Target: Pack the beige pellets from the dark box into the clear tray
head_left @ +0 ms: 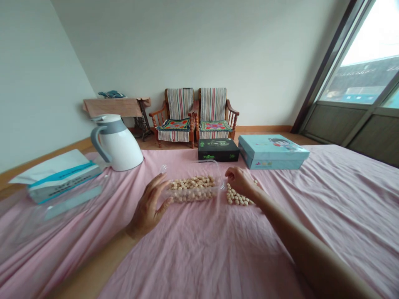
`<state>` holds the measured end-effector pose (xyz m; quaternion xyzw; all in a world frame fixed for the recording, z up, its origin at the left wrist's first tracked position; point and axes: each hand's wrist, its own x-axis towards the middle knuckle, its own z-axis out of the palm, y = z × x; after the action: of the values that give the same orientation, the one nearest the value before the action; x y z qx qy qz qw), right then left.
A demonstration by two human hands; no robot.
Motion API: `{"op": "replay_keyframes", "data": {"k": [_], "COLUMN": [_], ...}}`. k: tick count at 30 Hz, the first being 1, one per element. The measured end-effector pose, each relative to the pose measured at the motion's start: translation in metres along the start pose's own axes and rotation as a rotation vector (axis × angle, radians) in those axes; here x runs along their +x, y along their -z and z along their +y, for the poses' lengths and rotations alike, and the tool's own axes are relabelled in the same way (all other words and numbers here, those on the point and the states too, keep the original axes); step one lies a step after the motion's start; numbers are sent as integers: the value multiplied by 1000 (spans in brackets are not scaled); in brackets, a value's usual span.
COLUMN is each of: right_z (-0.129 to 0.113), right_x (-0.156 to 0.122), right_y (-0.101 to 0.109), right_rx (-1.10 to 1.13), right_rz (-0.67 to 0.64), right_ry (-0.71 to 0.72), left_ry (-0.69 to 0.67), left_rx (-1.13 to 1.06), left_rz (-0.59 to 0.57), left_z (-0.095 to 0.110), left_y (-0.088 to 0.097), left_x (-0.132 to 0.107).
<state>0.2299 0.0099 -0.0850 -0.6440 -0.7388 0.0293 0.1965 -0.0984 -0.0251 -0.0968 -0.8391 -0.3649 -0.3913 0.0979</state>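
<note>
Spreading the left hand (149,203) loosely around the left end of a clear plastic box (193,192), seemingly touching but not clamping; bunching the fingertips of the right hand (240,181) just beyond the right end, above a small heap of loose pale pieces (238,199), with no way to say if gripping one. For the box, with similar pieces (192,182) inside: a spot mid-width on the pink cloth (187,245), toward the far edge; for the heap, just to the right. Best, by judgement, to brace lightly against sliding, to pinch few pieces at once, and to lift clear of the thin rim, without rolling the heap apart. Farther out, passing a tissue packet (65,182) by the left edge, then a white-and-grey jug (121,147); along the far edge, reaching a black box (218,150) and, toward the far right corner, a pale blue box (272,157); beyond, ending at two wooden chairs (181,104) before a pale wall (202,45).
</note>
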Motion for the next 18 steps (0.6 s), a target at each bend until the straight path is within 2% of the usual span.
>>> {"op": "replay_keyframes", "data": {"k": [5, 11, 15, 18], "right_z": [-15, -33, -25, -14], "right_x": [-7, -12, -13, -9], "right_y": [-3, -2, -1, 5], "right_rx": [-188, -280, -217, -19], "right_rz": [-155, -171, -90, 99], "right_ry": [39, -27, -77, -160], "left_ry": [29, 36, 101, 228], "left_rx": [-41, -85, -113, -160], "left_rz": [36, 67, 70, 121], "left_z": [-1, -5, -2, 1], "left_y": [-2, -6, -1, -2], "left_x": [0, -5, 2, 16]}}
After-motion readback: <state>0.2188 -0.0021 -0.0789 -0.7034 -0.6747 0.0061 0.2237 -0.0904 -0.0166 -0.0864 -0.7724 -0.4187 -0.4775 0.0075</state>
